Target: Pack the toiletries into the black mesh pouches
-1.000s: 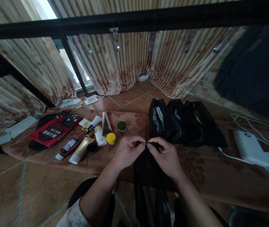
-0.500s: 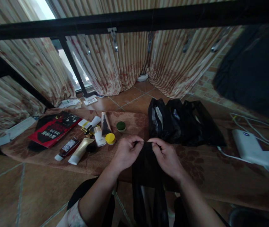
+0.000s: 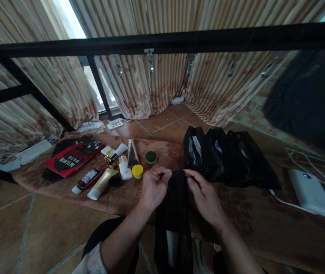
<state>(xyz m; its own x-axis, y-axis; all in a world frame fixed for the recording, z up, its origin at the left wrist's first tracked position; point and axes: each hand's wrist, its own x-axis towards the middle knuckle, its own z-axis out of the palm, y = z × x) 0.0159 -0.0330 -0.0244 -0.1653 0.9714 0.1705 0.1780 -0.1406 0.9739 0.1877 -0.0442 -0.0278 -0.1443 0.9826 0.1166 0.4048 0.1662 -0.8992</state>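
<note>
Brown cloth [image 3: 168,148]: black bags [image 3: 216,161] already loaded, cosmetics [image 3: 125,170] still loose. Your left hand [image 3: 155,188], right hand [image 3: 205,196] pinch held bag's [image 3: 176,205] top.

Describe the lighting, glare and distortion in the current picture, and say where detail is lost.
Head view: dim overall, with a washed-out window gap at upper left; head view: the black fabric between the left hand and right hand shows little texture; head view: curtains slant differently toward the sides, possibly wide-angle distortion.
</note>
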